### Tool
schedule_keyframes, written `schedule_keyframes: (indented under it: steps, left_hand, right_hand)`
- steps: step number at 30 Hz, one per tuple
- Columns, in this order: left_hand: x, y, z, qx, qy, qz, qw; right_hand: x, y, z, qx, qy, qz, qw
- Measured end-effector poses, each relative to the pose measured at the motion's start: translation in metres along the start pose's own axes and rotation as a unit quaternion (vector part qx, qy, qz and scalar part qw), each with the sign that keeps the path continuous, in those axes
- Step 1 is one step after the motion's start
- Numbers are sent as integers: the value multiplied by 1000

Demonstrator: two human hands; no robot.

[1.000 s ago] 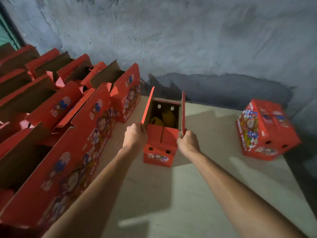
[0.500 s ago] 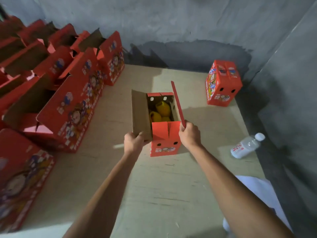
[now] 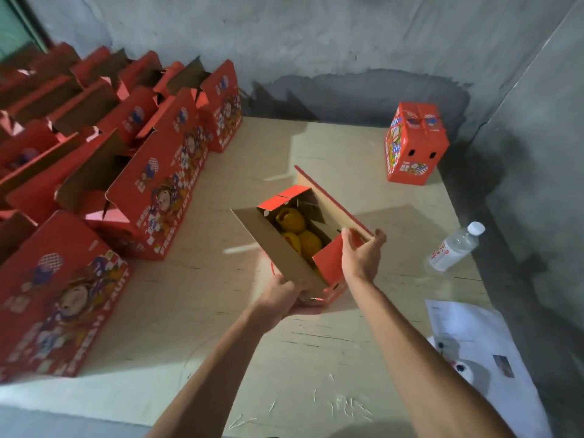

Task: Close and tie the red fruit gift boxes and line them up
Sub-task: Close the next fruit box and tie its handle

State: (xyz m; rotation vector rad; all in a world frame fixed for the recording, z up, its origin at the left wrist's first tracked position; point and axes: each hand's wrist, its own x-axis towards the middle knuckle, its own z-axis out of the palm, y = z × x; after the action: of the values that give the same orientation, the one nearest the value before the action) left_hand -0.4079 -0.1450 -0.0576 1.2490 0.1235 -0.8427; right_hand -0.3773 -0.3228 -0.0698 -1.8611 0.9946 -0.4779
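An open red fruit gift box [image 3: 328,265] sits at the middle of the wooden board, turned at an angle, with yellow fruit [image 3: 298,235] showing inside. My left hand [image 3: 281,298] grips the near lower corner of the box under its brown left flap [image 3: 275,248]. My right hand [image 3: 361,254] holds the near end of the right flap, thumb and fingers either side of it. A closed red box [image 3: 414,147] with a string across its top stands at the far right of the board.
Several open red boxes [image 3: 151,172] stand in rows along the left, one closed box [image 3: 60,295] near the front left. A water bottle [image 3: 455,251] lies at the right edge. White papers [image 3: 474,343] lie at the right. Grey walls bound the back and right.
The box has been turned clockwise and pulled nearer. My left hand has moved down to its near corner, and my right hand has shifted along the right flap.
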Motion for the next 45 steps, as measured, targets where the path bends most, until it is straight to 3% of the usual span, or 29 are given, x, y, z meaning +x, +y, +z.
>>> schedule_keyframes:
  steps: [5,7,9,11,13,15,16,19,21,23,29,35,41,45]
  left_hand:
    - [1,-11,11,-10,22,-19,1000]
    - [6,-12,10,3,105,3,994]
    - [14,-8,2,40,239,48,969]
    - [21,4,-14,176,355,98,913]
    - [34,24,-34,419,410,158,795]
    - [53,51,-50,606,369,199,676]
    - [64,63,-55,650,337,199,652]
    - [90,84,-65,688,258,138,665]
    - [97,80,-65,718,240,95,646]
    - [95,67,-61,728,265,81,627]
    - [66,24,-24,702,354,53,615]
    - [69,37,-21,654,345,28,673]
    - [68,41,-29,586,324,95,736]
    - [58,50,-42,439,317,171,823]
  right_hand:
    - [-10,3,14,-63,-26,67,995]
    - [-11,3,17,-65,-33,78,994]
    - [-12,5,19,-73,-31,72,994]
    - [-13,10,19,-96,-24,48,994]
    - [-15,15,20,-117,-19,21,993]
    - [-16,18,21,-131,-15,6,991]
    - [-15,18,21,-135,-17,6,991]
    - [-10,19,21,-144,-31,12,989]
    - [-2,22,18,-164,-40,6,986]
    - [11,24,14,-192,-55,-12,980]
    - [67,11,2,-329,-145,-105,927]
    - [53,-9,12,-470,-143,-84,867]
    - [9,-24,15,-543,-156,-95,820]
    - [14,-43,-3,-525,-200,-142,815]
